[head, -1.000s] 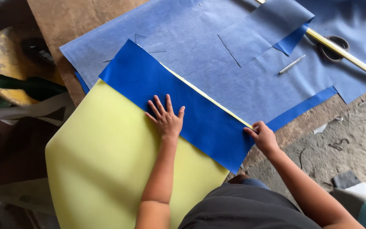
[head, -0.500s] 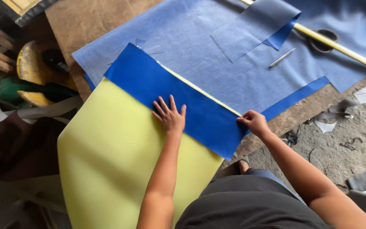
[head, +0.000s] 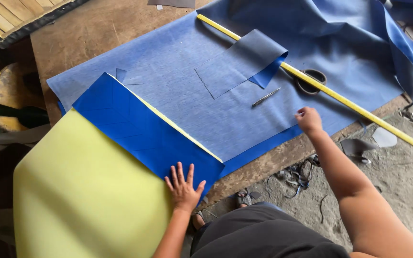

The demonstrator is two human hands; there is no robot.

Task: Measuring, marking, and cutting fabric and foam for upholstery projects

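The left hand point(head: 183, 187), fingers spread, presses the blue flap point(head: 144, 131) flat on the yellow foam point(head: 82, 191), while the right hand point(head: 308, 119), loosely curled and holding nothing, hovers near the pen point(head: 266, 97).

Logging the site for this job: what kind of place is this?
Probably a small upholstery workshop. Blue vinyl sheet lies on a worn wooden worktable, with a long yellow ruler and scissors; yellow foam sits under the left hand.
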